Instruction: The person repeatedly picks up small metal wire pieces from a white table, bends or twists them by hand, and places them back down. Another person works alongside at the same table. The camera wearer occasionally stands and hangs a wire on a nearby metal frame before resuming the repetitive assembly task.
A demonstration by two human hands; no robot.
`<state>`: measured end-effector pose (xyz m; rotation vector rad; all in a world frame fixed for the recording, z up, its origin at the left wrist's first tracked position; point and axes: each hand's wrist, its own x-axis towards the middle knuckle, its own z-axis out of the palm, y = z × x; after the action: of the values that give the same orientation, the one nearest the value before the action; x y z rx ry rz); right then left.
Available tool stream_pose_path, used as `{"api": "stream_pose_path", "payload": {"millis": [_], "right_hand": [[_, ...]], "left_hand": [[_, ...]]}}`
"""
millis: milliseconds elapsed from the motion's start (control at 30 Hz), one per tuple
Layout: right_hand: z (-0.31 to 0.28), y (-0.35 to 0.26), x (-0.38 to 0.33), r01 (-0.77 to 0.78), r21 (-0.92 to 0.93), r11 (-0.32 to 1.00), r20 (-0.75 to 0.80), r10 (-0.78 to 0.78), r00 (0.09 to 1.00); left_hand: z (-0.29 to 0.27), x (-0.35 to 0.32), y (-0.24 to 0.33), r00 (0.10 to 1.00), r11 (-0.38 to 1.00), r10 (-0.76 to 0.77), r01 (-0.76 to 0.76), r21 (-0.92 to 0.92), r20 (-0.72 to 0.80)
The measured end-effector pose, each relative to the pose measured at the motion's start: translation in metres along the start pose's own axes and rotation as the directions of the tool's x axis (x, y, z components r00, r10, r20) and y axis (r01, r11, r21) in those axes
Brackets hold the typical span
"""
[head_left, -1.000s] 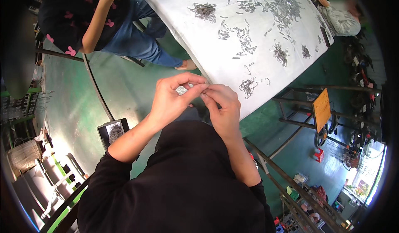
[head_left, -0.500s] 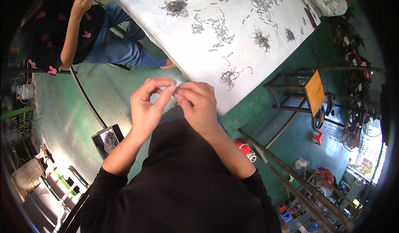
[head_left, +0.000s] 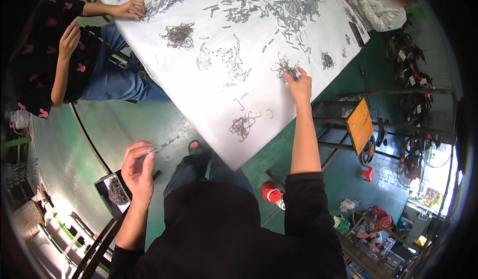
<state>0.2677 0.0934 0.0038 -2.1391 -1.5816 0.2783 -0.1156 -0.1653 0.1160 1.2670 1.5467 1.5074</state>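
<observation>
My left hand (head_left: 138, 172) is held off the table's near left side, thumb and fingers pinched on one end of a short metal chain (head_left: 165, 144). The chain's free end points up and to the right. My right hand (head_left: 299, 86) stretches over the table, its thumb and forefinger apart at the near edge of a pile of bent wire hooks (head_left: 286, 66). Closer to me, a second pile of wire hooks (head_left: 243, 125) lies near the table corner. Loose oblong metal links (head_left: 231, 62) are scattered left of my right hand.
A white-covered table (head_left: 199, 105) bears a big heap of links (head_left: 294, 5) further back. At the left a co-worker's hand (head_left: 128, 10) touches the links; another person (head_left: 376, 5) sits far right. A wooden-topped stool (head_left: 359, 125), a red container (head_left: 271, 193) and a tray (head_left: 113, 192) stand around.
My hands have parted: the left moved down-left with the chain, and the right reached forward to the hook pile. The view shifted, and the left co-worker's hand now rests on the table.
</observation>
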Motion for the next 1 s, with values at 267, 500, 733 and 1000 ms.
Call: {"api": "stream_pose_path", "payload": {"millis": [267,500,733,1000], "right_hand": [[0.014,0.007,0.024,0.086,0.324,0.942,0.176,-0.149,0.973],[-0.01,0.011,0.036,0.137,0.155,0.978,0.154,-0.161,0.975],[0.031,-0.026,0.036,0.446,-0.025,0.895,0.112,-0.441,0.89],[0.044,-0.042,0.053,0.527,-0.269,0.806,0.41,-0.4,0.82]], "left_hand": [[0.012,-0.004,-0.009,0.994,0.998,-0.037,0.043,0.052,-0.107],[0.014,-0.006,-0.017,0.986,0.998,-0.046,0.053,0.039,-0.163],[0.017,-0.006,-0.019,0.984,0.997,-0.051,0.06,0.043,-0.173],[0.017,-0.006,-0.022,0.99,0.998,-0.051,0.056,0.031,-0.13]]}}
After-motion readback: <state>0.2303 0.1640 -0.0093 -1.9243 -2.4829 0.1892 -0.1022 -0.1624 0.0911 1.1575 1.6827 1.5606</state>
